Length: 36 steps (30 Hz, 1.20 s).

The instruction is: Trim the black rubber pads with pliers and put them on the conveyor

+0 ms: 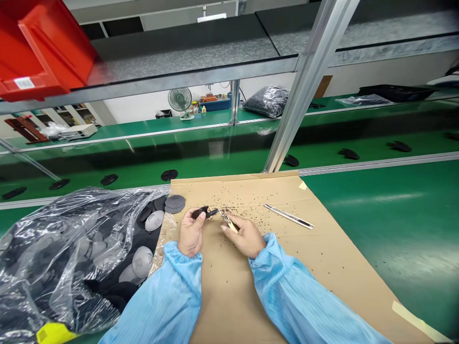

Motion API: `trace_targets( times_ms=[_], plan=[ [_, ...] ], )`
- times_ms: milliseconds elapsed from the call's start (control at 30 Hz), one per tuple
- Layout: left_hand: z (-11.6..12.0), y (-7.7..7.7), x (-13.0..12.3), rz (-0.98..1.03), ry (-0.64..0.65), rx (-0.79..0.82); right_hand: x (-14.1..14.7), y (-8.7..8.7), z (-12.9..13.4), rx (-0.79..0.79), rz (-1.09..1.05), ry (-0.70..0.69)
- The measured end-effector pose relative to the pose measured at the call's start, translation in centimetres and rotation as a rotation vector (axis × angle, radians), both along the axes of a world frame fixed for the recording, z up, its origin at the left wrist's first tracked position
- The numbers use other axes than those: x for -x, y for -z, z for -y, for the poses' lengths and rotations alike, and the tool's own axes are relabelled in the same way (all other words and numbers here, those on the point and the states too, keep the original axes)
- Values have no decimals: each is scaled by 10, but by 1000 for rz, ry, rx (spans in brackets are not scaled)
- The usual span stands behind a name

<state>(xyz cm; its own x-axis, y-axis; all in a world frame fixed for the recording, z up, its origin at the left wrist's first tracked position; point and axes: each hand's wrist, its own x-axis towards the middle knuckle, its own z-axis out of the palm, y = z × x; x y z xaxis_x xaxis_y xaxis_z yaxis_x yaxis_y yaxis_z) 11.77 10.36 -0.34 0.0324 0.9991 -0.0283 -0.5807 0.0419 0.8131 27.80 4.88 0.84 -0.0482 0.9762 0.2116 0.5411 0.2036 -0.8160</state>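
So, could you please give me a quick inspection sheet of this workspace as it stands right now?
surface: brown cardboard sheet on a green conveyor belt.
job's things: left hand pinches a small black plastic piece; right hand holds slim metal tweezers close to it.
clutter: dark specks scattered on the sheet; long metal strip beside them.
hands: both bare, in light-blue sleeves.
cables: nothing seen.
surroundings: clear plastic bag at left; black pieces on the belt; red plastic bin overhead.

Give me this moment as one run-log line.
left hand: black plastic part | right hand: metal tweezers | nearby: black specks on cardboard sheet
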Motion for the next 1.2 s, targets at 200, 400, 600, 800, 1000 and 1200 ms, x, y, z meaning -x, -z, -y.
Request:
trace_targets(
  times_ms=[200,400,600,800,1000,1200],
  plan=[
    [-3,5,1,-51,-18,-37,-2,1,-1,58,-64,-58],
    [-2,6,1,-71,-19,-69,-1,-1,0,99,-143,-68],
    [-2,4,2,-77,-27,-55,-3,-2,-1,143,-168,-55],
    [-1,5,2,-86,-24,-53,-5,-4,0,143,-174,-86],
    [-1,6,2,-95,-32,-59,-4,-5,0,145,-191,-99],
    [-2,8,2,-99,-23,-69,-5,-6,0,140,-116,-94]
  ],
)
